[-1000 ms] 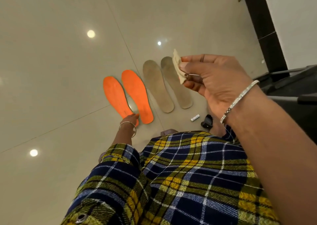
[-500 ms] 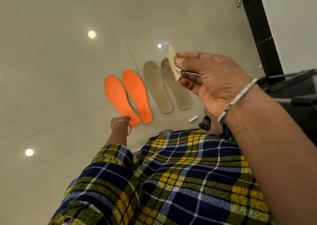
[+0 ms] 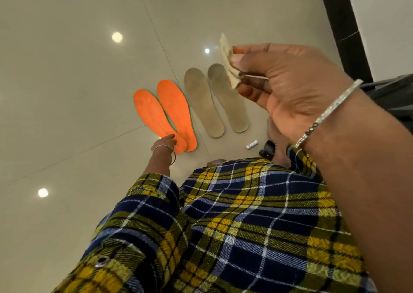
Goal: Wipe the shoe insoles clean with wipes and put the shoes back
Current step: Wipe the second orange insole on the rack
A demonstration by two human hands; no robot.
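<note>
Orange insoles [image 3: 165, 116] on floor, left hand [image 3: 168, 139] fingertips touching one heel, right hand [image 3: 288, 84] raised, pinching folded wipe [image 3: 229, 63]

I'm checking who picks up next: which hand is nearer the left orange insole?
Left. The left hand reaches down to the heel end of the left orange insole; the right hand is raised well off to its right, pinching a wipe.

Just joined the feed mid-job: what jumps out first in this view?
Two bright orange insoles lie side by side on the pale floor, the left hand touching the heel of one. Beside them lie two grey insoles. Up close, the right hand pinches a crumpled wipe above them.
</note>
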